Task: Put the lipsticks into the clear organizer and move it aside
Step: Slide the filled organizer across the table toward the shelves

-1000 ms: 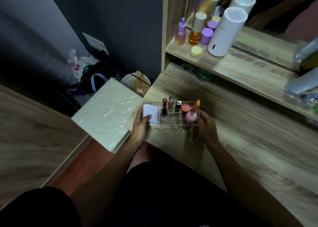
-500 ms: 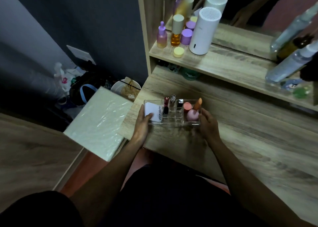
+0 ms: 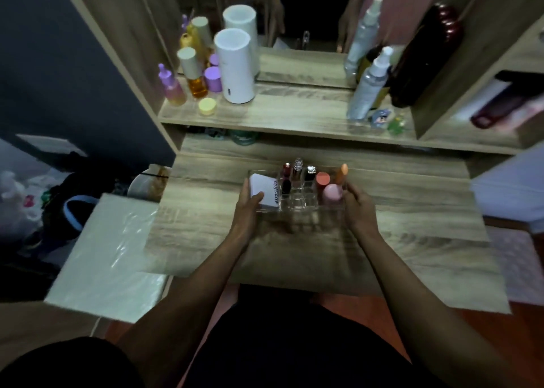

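Fingers (image 3: 255, 196) of the left hand (image 3: 245, 211) wrap the left end of the clear organizer (image 3: 297, 202), thumb lying over the white compact (image 3: 265, 192) in its left section, while the right hand (image 3: 359, 211) clamps the right end, fingers curled round the wall. Both hands are grasping that tray, one at each side, and it sits at the middle of the wooden table (image 3: 412, 234), whether touching the surface or just lifted I cannot tell. Inside, the lipsticks (image 3: 297, 171) stand upright in the far row of the grid, one dark tube (image 3: 286, 185) a row nearer, and on the right a pink sponge (image 3: 332, 192), a coral cap (image 3: 322, 178) and an orange-tipped tube (image 3: 343, 172). No loose lipstick shows on the table, so the filling looks done; what remains, by my reading, is carrying the organizer off to one side and letting go. Beyond it the shelf (image 3: 294, 119) holds bottles, left and right.
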